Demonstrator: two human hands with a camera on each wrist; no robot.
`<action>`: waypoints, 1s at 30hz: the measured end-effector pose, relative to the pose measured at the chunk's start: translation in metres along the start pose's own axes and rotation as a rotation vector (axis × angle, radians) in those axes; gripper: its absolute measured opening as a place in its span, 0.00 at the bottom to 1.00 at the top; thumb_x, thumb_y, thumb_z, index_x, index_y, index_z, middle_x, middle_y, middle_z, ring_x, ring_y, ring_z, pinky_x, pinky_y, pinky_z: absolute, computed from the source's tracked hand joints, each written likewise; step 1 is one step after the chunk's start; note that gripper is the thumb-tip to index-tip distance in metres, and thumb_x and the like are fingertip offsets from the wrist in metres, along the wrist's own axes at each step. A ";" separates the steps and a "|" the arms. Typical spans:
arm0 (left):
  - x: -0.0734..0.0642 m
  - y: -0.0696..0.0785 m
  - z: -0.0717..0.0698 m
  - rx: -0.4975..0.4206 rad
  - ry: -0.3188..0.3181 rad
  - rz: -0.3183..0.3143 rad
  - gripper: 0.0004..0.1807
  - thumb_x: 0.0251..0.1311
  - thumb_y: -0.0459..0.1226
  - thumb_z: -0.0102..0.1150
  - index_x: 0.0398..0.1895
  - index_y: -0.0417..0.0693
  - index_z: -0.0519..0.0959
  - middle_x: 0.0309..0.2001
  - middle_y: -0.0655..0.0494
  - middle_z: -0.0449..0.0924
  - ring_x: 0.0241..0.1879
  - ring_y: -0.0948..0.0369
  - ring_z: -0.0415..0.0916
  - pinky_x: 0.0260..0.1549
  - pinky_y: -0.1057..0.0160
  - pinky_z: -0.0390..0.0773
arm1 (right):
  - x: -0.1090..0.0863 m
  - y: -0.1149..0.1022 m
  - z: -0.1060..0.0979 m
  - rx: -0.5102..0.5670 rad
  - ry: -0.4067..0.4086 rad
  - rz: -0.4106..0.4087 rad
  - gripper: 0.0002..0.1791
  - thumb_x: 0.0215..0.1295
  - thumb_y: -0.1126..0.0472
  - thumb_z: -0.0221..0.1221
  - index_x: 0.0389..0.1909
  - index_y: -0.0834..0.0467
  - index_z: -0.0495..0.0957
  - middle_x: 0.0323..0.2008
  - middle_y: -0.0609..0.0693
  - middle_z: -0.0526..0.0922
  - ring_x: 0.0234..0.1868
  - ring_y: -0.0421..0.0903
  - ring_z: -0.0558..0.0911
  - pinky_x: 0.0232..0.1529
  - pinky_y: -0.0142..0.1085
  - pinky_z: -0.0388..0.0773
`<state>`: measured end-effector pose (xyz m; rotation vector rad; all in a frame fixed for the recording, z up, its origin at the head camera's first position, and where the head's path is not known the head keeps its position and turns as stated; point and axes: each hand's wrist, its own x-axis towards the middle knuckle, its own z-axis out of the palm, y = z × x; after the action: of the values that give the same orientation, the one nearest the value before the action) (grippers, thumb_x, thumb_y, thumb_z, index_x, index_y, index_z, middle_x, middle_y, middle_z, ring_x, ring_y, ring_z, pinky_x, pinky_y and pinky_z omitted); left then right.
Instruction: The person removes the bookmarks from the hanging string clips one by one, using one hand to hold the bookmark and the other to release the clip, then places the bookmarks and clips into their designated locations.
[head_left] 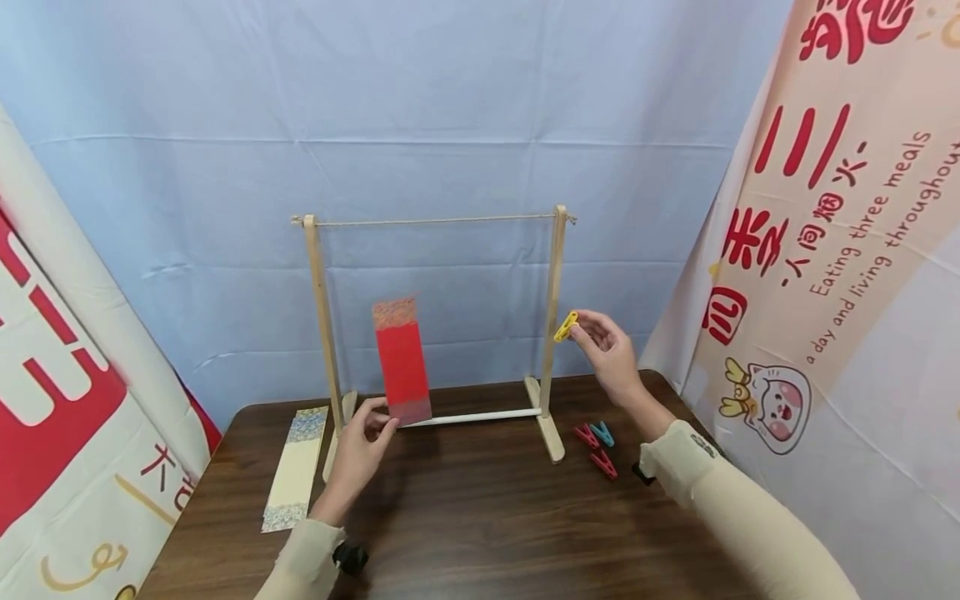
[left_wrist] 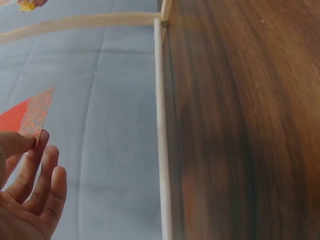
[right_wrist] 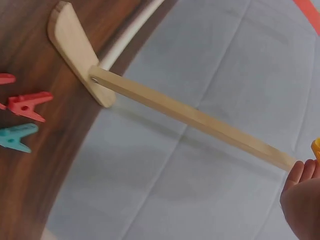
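My left hand (head_left: 366, 439) pinches the lower left corner of a red paper strip (head_left: 403, 362) with patterned ends. The strip is raised upright in front of the wooden rack (head_left: 553, 308), below its string (head_left: 435, 221). In the left wrist view, thumb and forefinger hold the patterned end of the strip (left_wrist: 39, 112). My right hand (head_left: 611, 354) pinches a yellow clothespin (head_left: 566, 326) just right of the rack's right post. Only part of the yellow clothespin (right_wrist: 317, 147) shows at the edge of the right wrist view.
Two red clothespins (head_left: 603, 464) and a blue one (head_left: 602, 433) lie on the dark wooden table (head_left: 480, 517) right of the rack. A cream paper strip (head_left: 288, 479) with blue patterned ends lies at the left. A white bar (head_left: 487, 416) joins the rack's feet.
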<state>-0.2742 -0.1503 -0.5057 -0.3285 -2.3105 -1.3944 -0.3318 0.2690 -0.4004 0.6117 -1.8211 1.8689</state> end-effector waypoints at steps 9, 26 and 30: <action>-0.013 -0.010 -0.018 0.084 0.002 -0.042 0.19 0.71 0.32 0.70 0.62 0.46 0.80 0.38 0.53 0.89 0.33 0.63 0.79 0.35 0.66 0.79 | -0.019 0.015 -0.008 -0.023 0.012 0.048 0.22 0.79 0.70 0.60 0.68 0.76 0.72 0.51 0.46 0.83 0.51 0.37 0.84 0.56 0.26 0.81; -0.043 -0.027 -0.039 0.172 0.000 -0.098 0.20 0.70 0.30 0.71 0.62 0.46 0.80 0.38 0.55 0.91 0.36 0.63 0.84 0.38 0.63 0.83 | -0.055 0.038 -0.034 -0.101 0.061 0.121 0.24 0.77 0.70 0.62 0.69 0.76 0.72 0.53 0.44 0.82 0.54 0.34 0.82 0.58 0.22 0.78; -0.048 -0.031 -0.045 0.192 -0.007 -0.096 0.19 0.70 0.31 0.71 0.61 0.46 0.80 0.38 0.55 0.91 0.35 0.63 0.84 0.38 0.64 0.84 | -0.062 0.041 -0.043 -0.102 0.077 0.123 0.24 0.76 0.72 0.63 0.68 0.76 0.73 0.52 0.44 0.83 0.52 0.34 0.83 0.57 0.23 0.79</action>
<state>-0.2341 -0.2037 -0.5341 -0.1661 -2.4712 -1.2026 -0.3070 0.3099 -0.4722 0.3949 -1.9288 1.8372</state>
